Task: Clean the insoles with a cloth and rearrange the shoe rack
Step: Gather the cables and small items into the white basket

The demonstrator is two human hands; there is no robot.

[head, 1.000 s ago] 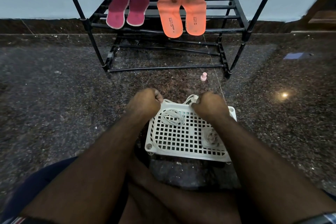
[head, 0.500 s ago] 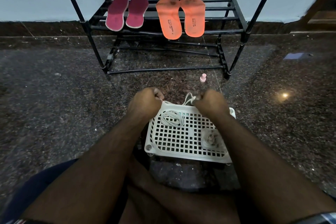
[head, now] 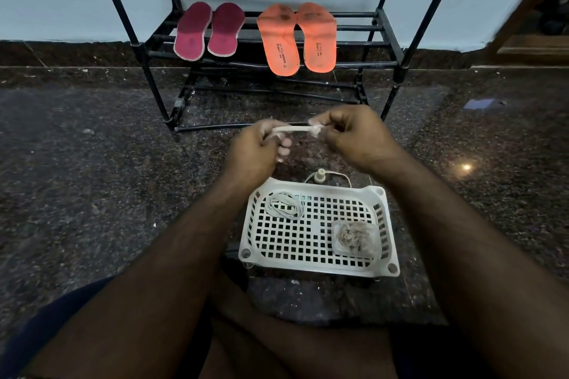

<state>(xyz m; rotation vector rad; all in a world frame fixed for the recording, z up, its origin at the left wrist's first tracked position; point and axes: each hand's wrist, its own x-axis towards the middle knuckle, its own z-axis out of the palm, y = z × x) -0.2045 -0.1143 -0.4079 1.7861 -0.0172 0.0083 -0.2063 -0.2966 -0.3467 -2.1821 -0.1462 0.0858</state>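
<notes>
A twisted white cloth strip [head: 292, 130] is held taut between the left hand [head: 257, 149] and right hand [head: 354, 135] above a white perforated plastic tray [head: 311, 263]; maroon insoles [head: 209, 31] and orange insoles [head: 297, 37] are laid on the black metal shoe rack [head: 389, 40]

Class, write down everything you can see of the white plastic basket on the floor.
The white plastic basket is a shallow rectangular tray with rounded corners, a raised rim and a grid of square holes across its base. Round sockets show at its near corners. It sits flat on the dark speckled floor, just in front of the person's legs, below both raised hands. A coil of white cord lies in its far left corner, and a small clear container of greyish fluff sits at its near right. Neither hand touches it.
</notes>
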